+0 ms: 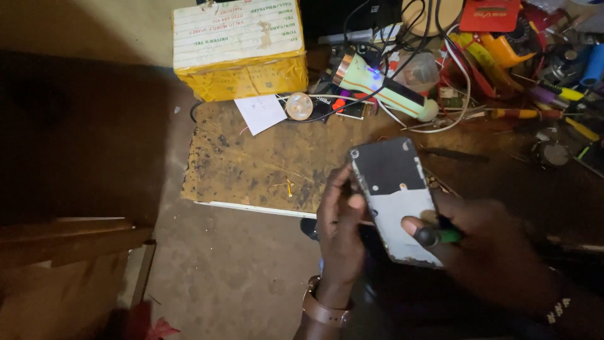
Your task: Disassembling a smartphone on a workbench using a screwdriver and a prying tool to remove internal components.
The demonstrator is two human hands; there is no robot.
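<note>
Dim, cluttered workbench with a scuffed board and a yellow taped box behind. My left hand grips the long edge of an opened phone, held above the bench edge; my right hand pinches a green-handled screwdriver against it. I judge the phone light, rigid, slippery and fragile, best held by its edges
</note>
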